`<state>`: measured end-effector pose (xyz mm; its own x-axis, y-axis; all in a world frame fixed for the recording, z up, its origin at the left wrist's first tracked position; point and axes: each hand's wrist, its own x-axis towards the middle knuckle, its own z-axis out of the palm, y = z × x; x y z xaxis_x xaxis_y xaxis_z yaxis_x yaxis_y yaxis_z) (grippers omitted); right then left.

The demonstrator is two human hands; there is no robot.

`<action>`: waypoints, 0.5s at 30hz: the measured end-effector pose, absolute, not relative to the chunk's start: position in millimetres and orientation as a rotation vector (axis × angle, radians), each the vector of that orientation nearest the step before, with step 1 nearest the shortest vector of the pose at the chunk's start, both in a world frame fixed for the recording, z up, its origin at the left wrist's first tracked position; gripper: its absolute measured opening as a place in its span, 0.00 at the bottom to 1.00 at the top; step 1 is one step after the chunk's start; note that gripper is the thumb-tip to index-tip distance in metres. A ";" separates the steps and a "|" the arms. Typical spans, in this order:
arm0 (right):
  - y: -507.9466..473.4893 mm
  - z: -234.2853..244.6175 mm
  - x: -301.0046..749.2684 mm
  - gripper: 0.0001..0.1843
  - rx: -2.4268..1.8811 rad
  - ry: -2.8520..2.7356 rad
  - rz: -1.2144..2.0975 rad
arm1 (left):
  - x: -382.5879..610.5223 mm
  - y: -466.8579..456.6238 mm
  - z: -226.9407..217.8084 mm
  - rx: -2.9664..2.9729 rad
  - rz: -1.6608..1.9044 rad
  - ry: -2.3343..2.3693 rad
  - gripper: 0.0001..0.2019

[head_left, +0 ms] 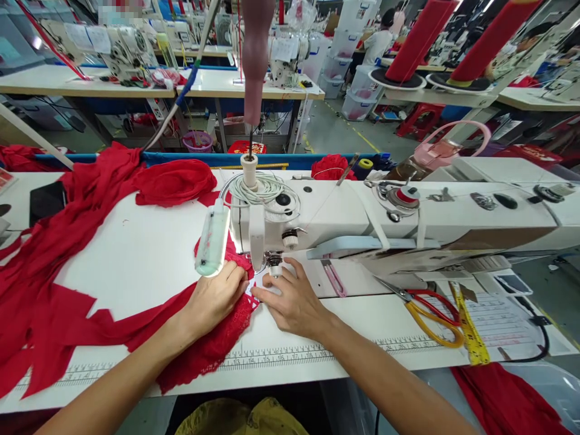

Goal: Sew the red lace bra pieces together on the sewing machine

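My left hand (220, 299) is closed on red lace fabric (231, 332), its fingers curled and pressed down just left of the needle area of a white sewing machine (326, 208). On the other side, my right hand (292, 302) has its fingers apart beside the presser foot. Its thumb and a finger reach to the edge of the lace, and another finger is up by the machine's needle head. The needle tip is hidden among the metal parts. From under my left forearm, a long red fabric strip (149, 311) runs away to the left.
Right of the machine bed lie pink tweezers (334, 278), scissors (432, 314), a yellow tape measure (469, 329) and a written sheet (502, 326). Red fabric (99, 199) is heaped at left. A small lamp (212, 238) hangs by the needle head. Thread cones (421, 42) stand behind.
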<state>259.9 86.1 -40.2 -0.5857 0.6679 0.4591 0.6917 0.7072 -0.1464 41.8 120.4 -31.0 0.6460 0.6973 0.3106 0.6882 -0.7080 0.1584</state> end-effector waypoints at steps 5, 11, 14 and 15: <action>87.5 -38.5 257.1 0.08 -0.960 -2.391 -0.153 | 41.4 120.2 -31.7 2.823 0.564 1.173 0.09; 89.7 -42.3 257.0 0.10 -0.980 -2.394 -0.176 | 39.8 118.6 -28.6 2.804 0.584 1.141 0.09; 89.9 -42.9 257.9 0.10 -0.994 -2.405 -0.165 | 39.5 117.3 -26.1 2.780 0.614 1.125 0.09; 89.9 -42.8 258.1 0.09 -0.995 -2.407 -0.163 | 39.5 116.9 -25.6 2.775 0.615 1.124 0.10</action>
<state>258.1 89.9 -42.8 -0.5910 0.6232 0.5122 0.6865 0.7220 -0.0863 39.5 116.9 -25.6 0.6491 0.6837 0.3335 0.6495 -0.7263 0.2248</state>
